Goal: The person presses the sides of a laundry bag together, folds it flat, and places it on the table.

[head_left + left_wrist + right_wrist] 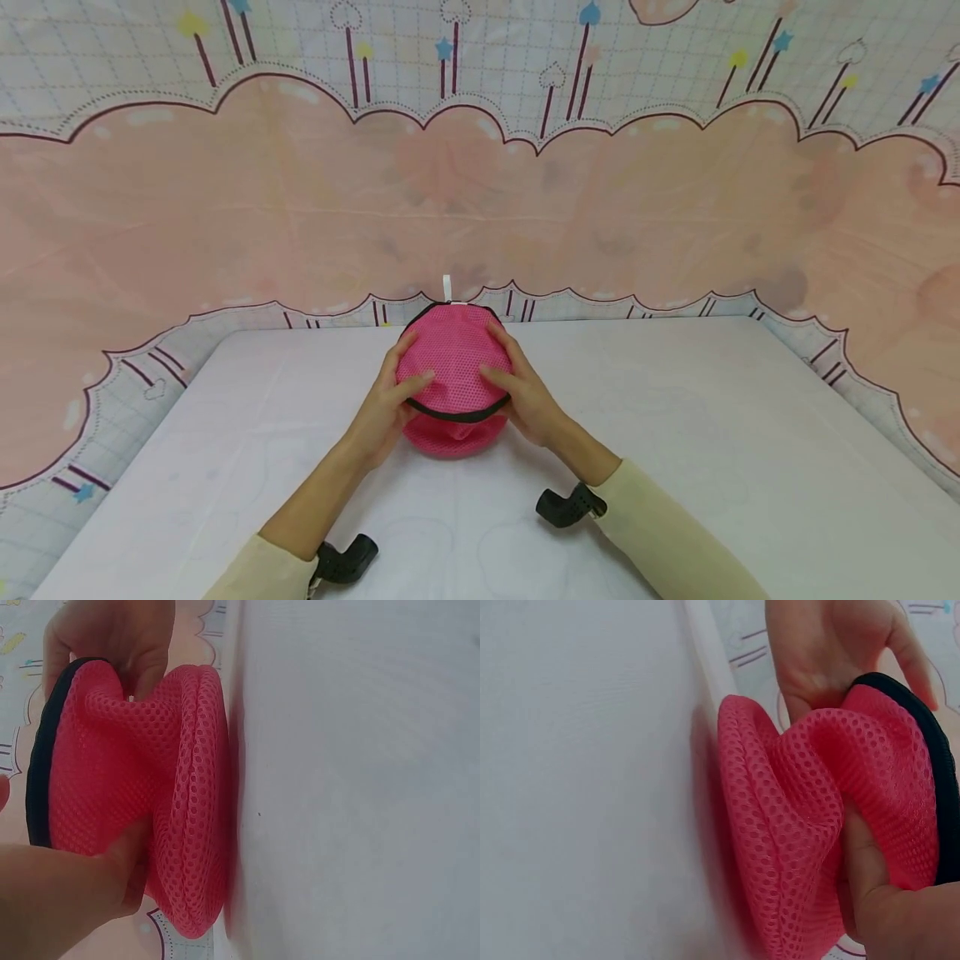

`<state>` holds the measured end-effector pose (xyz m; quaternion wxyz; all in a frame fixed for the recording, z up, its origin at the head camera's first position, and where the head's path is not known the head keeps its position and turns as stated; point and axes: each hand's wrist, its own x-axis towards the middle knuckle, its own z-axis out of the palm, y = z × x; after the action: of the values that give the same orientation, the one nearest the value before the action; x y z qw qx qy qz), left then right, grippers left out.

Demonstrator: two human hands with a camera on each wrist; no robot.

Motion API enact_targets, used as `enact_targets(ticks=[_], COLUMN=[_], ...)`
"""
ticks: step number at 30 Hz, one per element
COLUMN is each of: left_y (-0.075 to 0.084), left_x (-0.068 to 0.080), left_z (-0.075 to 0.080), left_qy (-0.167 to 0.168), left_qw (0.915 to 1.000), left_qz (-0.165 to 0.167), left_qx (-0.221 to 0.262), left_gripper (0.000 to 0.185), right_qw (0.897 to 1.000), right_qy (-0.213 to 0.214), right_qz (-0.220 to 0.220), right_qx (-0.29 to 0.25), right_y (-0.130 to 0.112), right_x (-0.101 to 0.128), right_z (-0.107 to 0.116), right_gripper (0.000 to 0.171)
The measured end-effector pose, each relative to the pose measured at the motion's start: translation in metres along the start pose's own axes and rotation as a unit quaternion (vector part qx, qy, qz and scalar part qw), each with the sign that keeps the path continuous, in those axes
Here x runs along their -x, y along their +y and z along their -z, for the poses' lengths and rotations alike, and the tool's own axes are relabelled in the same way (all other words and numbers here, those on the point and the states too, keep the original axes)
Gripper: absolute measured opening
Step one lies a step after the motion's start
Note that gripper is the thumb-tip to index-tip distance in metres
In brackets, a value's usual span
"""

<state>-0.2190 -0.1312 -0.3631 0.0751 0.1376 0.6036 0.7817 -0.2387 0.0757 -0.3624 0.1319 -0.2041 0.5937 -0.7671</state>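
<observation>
A pink mesh laundry bag [453, 358] with a black edge band stands on the white table in the middle of the head view. My left hand [384, 408] grips its left side, thumb over the top face and fingers pressed into the mesh. On the other side my right hand [531, 400] holds it the same way. The left wrist view shows the bag's soft side wall [131, 724] creased inward between the hands. Its rounded base [761, 825] rests against the table in the right wrist view. A small white tag [447, 287] sticks up at the far rim.
The white table [675, 417] spreads out on both sides of the bag. Behind it hangs a peach and white patterned cloth [480, 192]. Black wrist cameras [347, 558] sit at both of the person's cream sleeves [667, 533].
</observation>
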Motion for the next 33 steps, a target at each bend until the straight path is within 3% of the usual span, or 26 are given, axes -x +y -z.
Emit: enact_targets(ticks=[12, 33], left_y=[0.0, 0.0], left_x=[-0.002, -0.007], left_z=[0.003, 0.012], left_qy=[0.0, -0.003], left_qw=[1.0, 1.0], left_qz=[-0.002, 0.006], left_qx=[-0.002, 0.007], left_gripper=[0.068, 0.066], right_qw=[0.999, 0.999], right_qy=[0.004, 0.006], right_qz=[0.029, -0.003], right_qx=[-0.03, -0.033], right_y=[0.007, 0.014], right_x=[-0.002, -0.008], right_z=[-0.004, -0.004], right_gripper=[0.066, 0.068])
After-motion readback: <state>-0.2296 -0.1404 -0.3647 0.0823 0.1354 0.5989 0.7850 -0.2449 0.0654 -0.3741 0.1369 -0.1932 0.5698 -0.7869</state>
